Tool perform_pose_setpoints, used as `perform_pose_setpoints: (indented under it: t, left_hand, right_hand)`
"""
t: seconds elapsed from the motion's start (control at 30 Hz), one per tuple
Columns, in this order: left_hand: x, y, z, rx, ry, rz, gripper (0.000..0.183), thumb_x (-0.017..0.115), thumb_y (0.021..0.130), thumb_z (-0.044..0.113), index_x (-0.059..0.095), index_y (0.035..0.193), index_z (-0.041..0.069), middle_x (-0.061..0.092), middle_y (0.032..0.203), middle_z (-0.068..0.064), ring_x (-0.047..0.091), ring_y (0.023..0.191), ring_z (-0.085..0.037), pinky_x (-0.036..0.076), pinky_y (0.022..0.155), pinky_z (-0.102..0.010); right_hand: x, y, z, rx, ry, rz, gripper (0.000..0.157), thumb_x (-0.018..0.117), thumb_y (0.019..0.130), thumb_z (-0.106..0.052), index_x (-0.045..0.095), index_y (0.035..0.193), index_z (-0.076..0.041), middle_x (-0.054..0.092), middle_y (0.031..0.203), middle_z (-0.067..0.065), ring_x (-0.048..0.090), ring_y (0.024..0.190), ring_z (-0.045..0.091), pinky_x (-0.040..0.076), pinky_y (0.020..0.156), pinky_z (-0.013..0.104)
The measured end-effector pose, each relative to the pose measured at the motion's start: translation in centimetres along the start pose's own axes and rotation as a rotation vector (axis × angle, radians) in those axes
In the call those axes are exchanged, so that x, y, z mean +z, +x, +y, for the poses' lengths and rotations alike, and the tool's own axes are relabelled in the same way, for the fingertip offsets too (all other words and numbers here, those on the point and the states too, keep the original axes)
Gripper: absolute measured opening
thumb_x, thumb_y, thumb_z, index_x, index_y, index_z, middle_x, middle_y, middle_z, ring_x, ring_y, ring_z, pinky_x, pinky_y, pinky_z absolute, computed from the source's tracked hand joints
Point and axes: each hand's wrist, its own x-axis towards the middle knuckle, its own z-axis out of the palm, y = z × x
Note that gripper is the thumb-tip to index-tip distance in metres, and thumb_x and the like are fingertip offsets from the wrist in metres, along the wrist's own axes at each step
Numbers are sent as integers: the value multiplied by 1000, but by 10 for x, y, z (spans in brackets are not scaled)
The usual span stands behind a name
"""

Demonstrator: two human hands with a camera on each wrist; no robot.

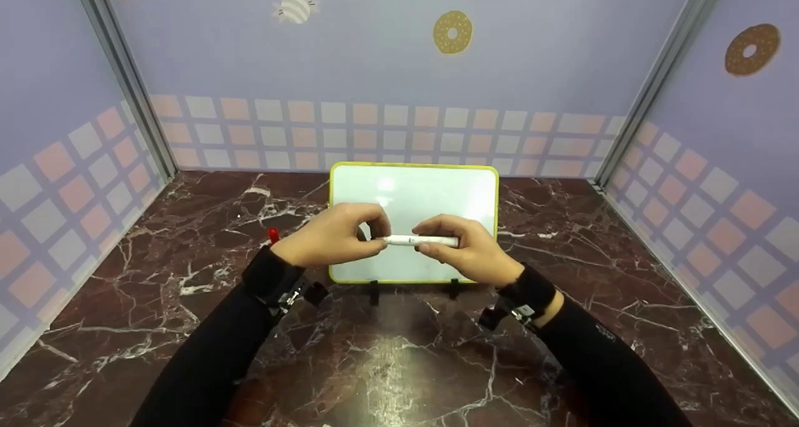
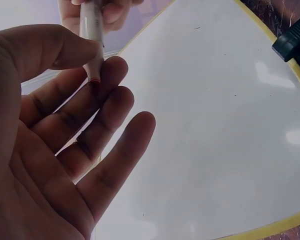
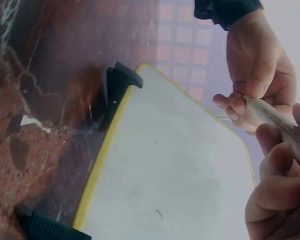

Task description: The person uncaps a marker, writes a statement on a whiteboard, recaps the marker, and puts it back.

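A white marker (image 1: 406,240) lies level between both hands, in front of a yellow-framed whiteboard (image 1: 415,196). The thumb and forefinger of my left hand (image 1: 337,235) pinch its front end; the other fingers are spread in the left wrist view. There, an uncapped red tip (image 2: 94,87) pokes out past the thumb. My right hand (image 1: 468,247) grips the rear of the barrel, which its fingers partly cover. A small red piece, looking like a cap (image 1: 273,235), shows just beyond the left wrist, partly hidden by it.
The whiteboard leans back on two black stand feet (image 1: 374,291) on a dark marbled table (image 1: 399,371). A few small dark marks, one a short stroke (image 3: 159,214), are on its surface. Patterned walls (image 1: 374,71) enclose the table at the back and sides.
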Motion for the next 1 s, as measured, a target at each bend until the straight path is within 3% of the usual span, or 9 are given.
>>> perform_pose_setpoints:
  t: [0.13,0.27,0.37,0.5,0.67,0.8,1.0]
  left_hand:
    - [0,0,-1,-5,-57,10,6,73,102,6,72,108,8,74,102,-1,72,96,-16,65,82,-34]
    - [2,2,-1,-4,-105,22,6,73,102,5,72,107,8,74,103,-4,73,97,-19,65,88,-36]
    - [5,4,0,11,-116,33,7,75,100,4,72,106,7,74,102,-4,73,97,-20,65,92,-38]
    - [10,5,2,28,-105,34,7,76,100,6,73,106,5,75,102,-4,76,99,-20,64,95,-40]
    - [13,5,4,30,-118,14,5,75,105,9,73,109,7,75,105,-3,77,101,-18,63,97,-42]
    - [15,6,5,45,-114,11,5,74,106,10,72,110,7,75,104,-3,76,101,-18,62,97,-48]
    - [17,6,2,77,-80,23,6,74,106,11,73,109,7,74,101,-2,72,97,-18,59,93,-56]
  right_hand:
    - [-3,-1,0,8,190,7,28,71,109,-5,71,134,8,77,108,17,54,65,8,43,56,20]
    - [-1,-2,0,22,341,32,29,71,109,-7,70,133,11,77,101,12,52,64,12,44,57,23]
    - [4,-1,2,14,395,54,29,72,108,-6,70,130,12,75,95,9,55,64,14,46,57,23]
    - [9,1,6,3,415,66,26,72,107,-3,70,126,14,73,88,13,60,64,16,50,55,24]
    - [11,1,5,15,406,59,25,74,106,-4,72,124,13,75,91,17,67,69,16,52,55,24]
    - [12,2,6,3,398,42,23,73,107,-2,72,124,13,76,92,15,70,71,16,54,56,24]
    - [13,2,5,0,405,43,22,73,106,0,72,124,13,74,90,24,70,70,17,55,56,25]
